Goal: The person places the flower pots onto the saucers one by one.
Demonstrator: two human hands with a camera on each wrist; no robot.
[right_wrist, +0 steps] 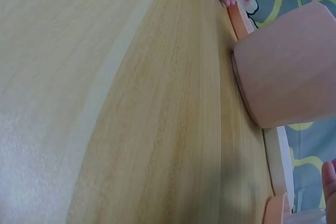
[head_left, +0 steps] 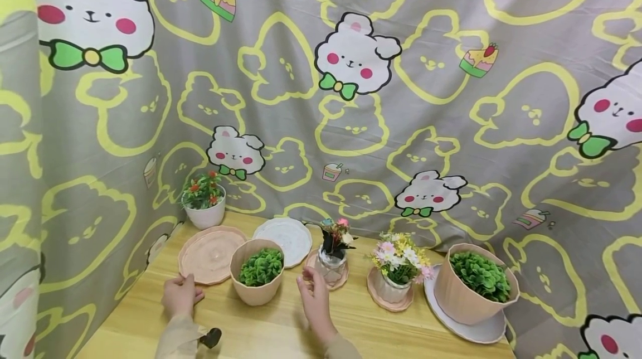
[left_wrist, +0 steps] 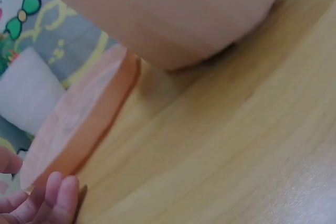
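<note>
My left hand (head_left: 179,296) is at the front left edge of a round pink saucer (head_left: 213,247). In the left wrist view, the fingertips (left_wrist: 67,190) overlap the saucer's rim, with the thumb held apart from them. A large pink pot (head_left: 257,291) of green leaves stands between my hands, just in front of the pink saucer and a round white saucer (head_left: 297,243). My right hand (head_left: 317,299) is raised to the right of that pot with loosely bent fingers and nothing in them. Close behind it is a small pot (head_left: 331,267) of flowers on a small pink saucer (head_left: 342,281).
At the back left stands a white pot (head_left: 205,214) with red flowers. Farther right are a flower pot (head_left: 393,290) on a pink saucer (head_left: 396,307) and a big pink pot (head_left: 463,300) on a white saucer (head_left: 481,334). Patterned cloth (head_left: 281,125) rises behind the wooden table (head_left: 271,336).
</note>
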